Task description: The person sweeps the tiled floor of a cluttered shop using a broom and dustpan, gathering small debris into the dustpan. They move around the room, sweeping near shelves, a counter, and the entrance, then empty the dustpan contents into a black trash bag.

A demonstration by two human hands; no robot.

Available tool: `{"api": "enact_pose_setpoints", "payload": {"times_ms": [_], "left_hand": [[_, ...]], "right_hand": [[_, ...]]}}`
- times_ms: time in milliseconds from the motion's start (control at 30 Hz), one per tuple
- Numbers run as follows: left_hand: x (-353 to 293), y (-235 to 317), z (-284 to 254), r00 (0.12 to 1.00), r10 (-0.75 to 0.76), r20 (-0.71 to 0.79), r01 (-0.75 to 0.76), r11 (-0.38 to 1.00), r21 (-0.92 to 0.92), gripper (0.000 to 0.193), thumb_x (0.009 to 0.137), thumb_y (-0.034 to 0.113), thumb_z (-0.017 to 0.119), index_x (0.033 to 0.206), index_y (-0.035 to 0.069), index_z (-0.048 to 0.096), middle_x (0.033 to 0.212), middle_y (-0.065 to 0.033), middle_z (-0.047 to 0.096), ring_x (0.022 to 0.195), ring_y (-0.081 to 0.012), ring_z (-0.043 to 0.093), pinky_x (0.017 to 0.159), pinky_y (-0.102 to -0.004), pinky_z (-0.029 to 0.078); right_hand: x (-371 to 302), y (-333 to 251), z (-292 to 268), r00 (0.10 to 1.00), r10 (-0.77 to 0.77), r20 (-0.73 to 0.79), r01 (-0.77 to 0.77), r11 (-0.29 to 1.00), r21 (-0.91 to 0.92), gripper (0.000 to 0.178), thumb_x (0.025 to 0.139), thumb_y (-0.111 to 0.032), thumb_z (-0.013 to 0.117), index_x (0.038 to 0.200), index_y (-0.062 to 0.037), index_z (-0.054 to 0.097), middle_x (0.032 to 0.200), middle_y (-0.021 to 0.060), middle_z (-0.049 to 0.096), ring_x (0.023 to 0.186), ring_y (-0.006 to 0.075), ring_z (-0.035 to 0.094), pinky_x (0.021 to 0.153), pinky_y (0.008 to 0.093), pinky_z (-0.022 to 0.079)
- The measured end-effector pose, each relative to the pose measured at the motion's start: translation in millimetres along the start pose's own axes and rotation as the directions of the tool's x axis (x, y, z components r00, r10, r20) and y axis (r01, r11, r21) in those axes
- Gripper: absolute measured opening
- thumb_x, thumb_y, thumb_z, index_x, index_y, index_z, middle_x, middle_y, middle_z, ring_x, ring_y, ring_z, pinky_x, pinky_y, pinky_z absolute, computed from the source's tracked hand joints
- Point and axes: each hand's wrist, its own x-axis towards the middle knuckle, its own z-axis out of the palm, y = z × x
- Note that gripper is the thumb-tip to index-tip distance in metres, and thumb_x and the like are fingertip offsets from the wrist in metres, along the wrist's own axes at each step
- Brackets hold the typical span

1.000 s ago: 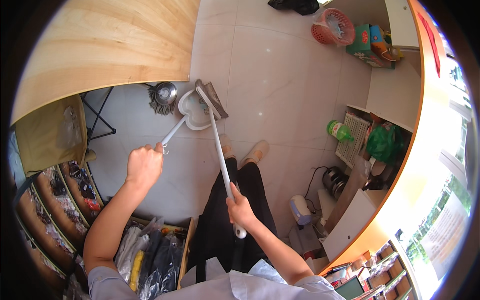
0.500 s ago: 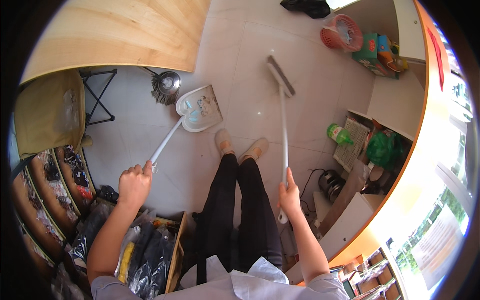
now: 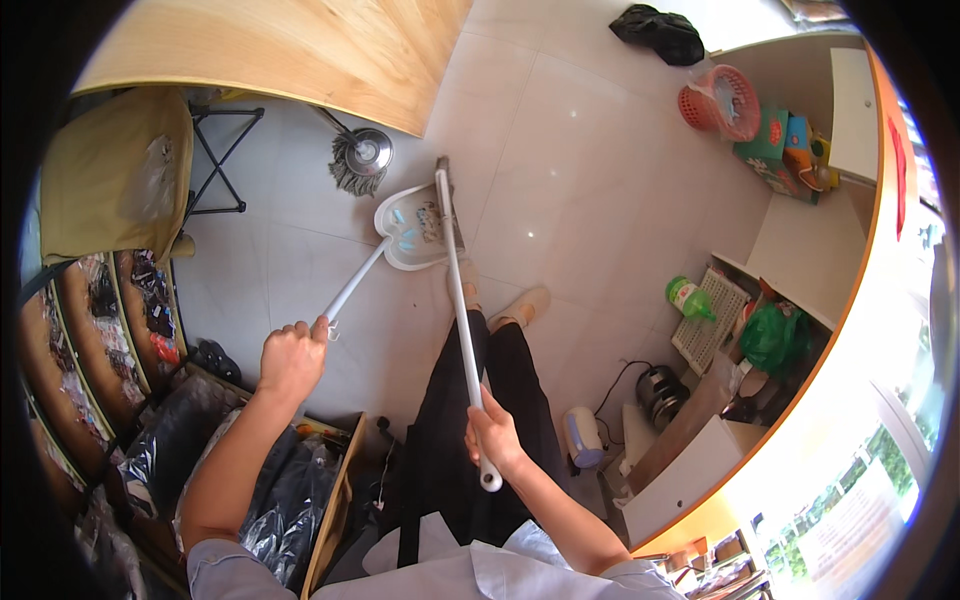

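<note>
My left hand is closed round the handle of a white long-handled dustpan, whose pan rests on the tiled floor. Small light-blue pieces and dark dirt lie in the pan. In my right hand is a broom with a pale handle, gripped near its top end. The broom's head is at the dustpan's open front edge, partly hidden behind the handle. Whether it touches the pan I cannot tell. My shoes stand just behind the pan's front.
A mop leans by the wooden table, next to a folding chair. At right are a red basket, a green bottle and open shelves. A black bag lies at the far side. Plastic-wrapped goods fill a box at left.
My right hand has swung the broom leftward, from the open floor to the dustpan's front edge. The dustpan stays in my left hand. The whole view has shifted slightly.
</note>
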Motion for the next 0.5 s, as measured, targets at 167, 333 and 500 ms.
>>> {"api": "enact_pose_setpoints", "payload": {"times_ms": [167, 333, 500], "left_hand": [[-28, -7, 10, 0.992, -0.128, 0.01, 0.128, 0.978, -0.167, 0.029, 0.082, 0.018, 0.062, 0.109, 0.008, 0.067, 0.068, -0.0089, 0.062, 0.06, -0.024, 0.063, 0.054, -0.0351, 0.051], [-61, 0, 17, 0.93, -0.349, 0.116, 0.367, 0.888, -0.277, 0.032, 0.08, 0.024, 0.065, 0.108, 0.011, 0.067, 0.069, -0.0107, 0.063, 0.06, -0.0283, 0.064, 0.056, -0.0388, 0.052], [-51, 15, 27, 0.868, -0.47, 0.161, 0.496, 0.805, -0.326, 0.031, 0.079, 0.026, 0.066, 0.107, 0.012, 0.067, 0.066, -0.0109, 0.063, 0.06, -0.0307, 0.064, 0.056, -0.041, 0.051]], "right_hand": [[-25, -38, -11, 0.997, -0.07, 0.015, 0.072, 0.973, -0.22, 0.061, 0.095, -0.01, 0.046, 0.149, -0.0065, 0.018, 0.055, 0.0015, 0.046, 0.039, 0.0107, 0.044, 0.037, 0.025, 0.04], [24, -135, -18, 0.934, -0.327, -0.145, 0.113, 0.655, -0.747, 0.061, 0.089, -0.011, 0.05, 0.145, -0.0019, 0.027, 0.062, 0.0105, 0.06, 0.045, 0.0163, 0.059, 0.042, 0.0305, 0.05], [171, -235, -54, 0.733, -0.677, -0.067, 0.111, 0.215, -0.97, 0.06, 0.084, -0.015, 0.048, 0.141, -0.0028, 0.035, 0.083, 0.0248, 0.064, 0.068, 0.0369, 0.066, 0.064, 0.0431, 0.056]]}}
